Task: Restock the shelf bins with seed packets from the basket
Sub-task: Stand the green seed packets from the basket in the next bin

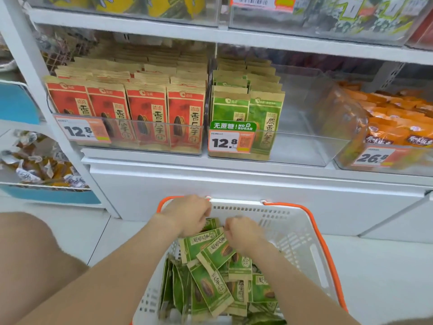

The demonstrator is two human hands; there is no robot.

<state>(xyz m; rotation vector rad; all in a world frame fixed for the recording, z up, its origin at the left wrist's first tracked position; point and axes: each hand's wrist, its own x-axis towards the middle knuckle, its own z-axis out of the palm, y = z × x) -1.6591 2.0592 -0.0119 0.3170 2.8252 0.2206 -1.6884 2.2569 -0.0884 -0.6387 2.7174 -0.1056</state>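
Observation:
A white basket (302, 233) with orange handles stands on the floor below the shelf, holding several green seed packets (210, 285). My left hand (187, 214) and my right hand (241, 229) are both down in the basket's far end, fingers curled around the top edges of green packets (208, 245). On the shelf above, a clear bin (304, 137) holds green packets (248, 113) in its left part only. The clear bin (131, 134) to its left is packed with red packets.
An orange snack bin (389, 137) sits at the right of the shelf. A blue-fronted bin of wrapped sweets (39, 165) is at the left. A white cabinet front (234, 191) runs under the shelf, right behind the basket. My knee (30, 254) is at lower left.

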